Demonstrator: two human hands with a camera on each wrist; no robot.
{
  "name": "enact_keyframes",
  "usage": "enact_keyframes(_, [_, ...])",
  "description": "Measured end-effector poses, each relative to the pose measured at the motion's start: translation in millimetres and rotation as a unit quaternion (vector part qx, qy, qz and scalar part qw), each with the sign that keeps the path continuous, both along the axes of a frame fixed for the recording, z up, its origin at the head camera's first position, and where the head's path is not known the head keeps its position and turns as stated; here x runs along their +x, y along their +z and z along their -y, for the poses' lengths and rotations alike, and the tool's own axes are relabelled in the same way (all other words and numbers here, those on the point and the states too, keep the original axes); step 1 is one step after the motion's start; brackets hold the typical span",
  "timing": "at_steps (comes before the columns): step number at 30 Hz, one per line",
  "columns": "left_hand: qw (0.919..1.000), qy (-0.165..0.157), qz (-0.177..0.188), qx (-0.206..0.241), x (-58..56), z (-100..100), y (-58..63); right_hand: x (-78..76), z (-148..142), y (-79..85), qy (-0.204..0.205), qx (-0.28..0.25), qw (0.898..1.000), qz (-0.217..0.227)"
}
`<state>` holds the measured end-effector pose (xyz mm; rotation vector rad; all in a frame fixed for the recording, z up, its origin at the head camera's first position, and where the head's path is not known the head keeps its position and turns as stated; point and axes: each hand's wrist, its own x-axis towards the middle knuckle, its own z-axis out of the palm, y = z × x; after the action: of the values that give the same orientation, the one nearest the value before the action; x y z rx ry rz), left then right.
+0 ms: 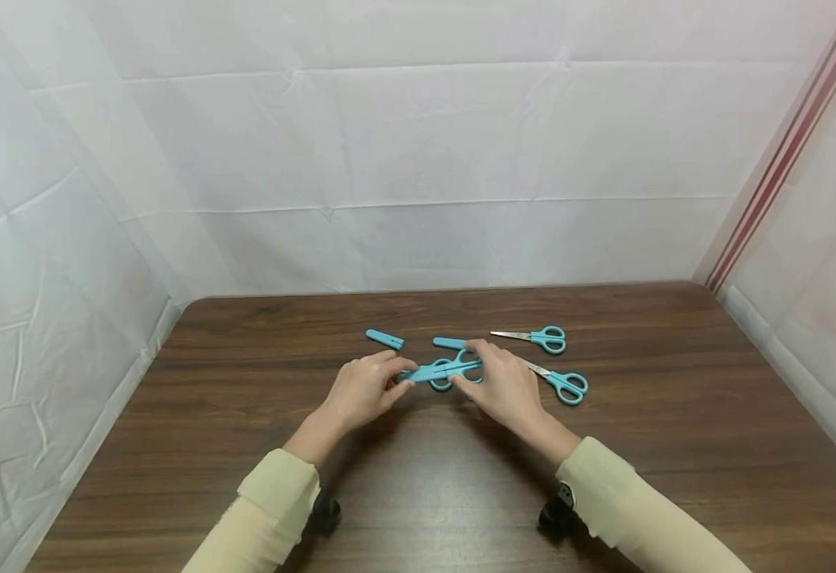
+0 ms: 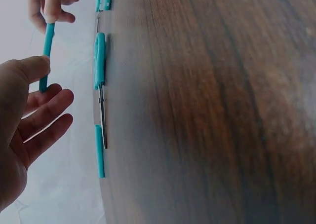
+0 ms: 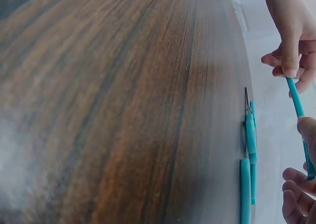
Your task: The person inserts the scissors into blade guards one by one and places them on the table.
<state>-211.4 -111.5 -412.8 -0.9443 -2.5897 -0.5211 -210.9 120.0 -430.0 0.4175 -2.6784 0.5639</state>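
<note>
Both hands [image 1: 366, 390] [image 1: 507, 385] pinch, nearly closed, a slim, straight, light-blue piece [image 1: 426, 373] between them.

A bright-blue piece [image 1: 423, 373], slim and edge-on in both wrist views, stretches left to right above the counter [image 1: 418, 485], gripped by fingers [image 1: 392, 367]; its full outline is unclear.

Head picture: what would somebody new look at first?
Probably the left hand and right hand, just below the middle, pinching a long blue piece between them. Then the farther scissors and nearer scissors to the right, with bright blue handles.
</note>
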Motion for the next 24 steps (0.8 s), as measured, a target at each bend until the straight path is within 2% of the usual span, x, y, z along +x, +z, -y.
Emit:
enact_keyframes(13, [0.9999,0.012,0.006,0.001,0.1,4.1,0.2,1.5,3.6,1.3,0.002,-0.006,1.0,0.0])
enact_keyframes(24, [0.9996,0.02,0.018,-0.004,2.3,9.1,-1.8,4.3,5.1,1.6,0.013,0.021,0.999,0.032])
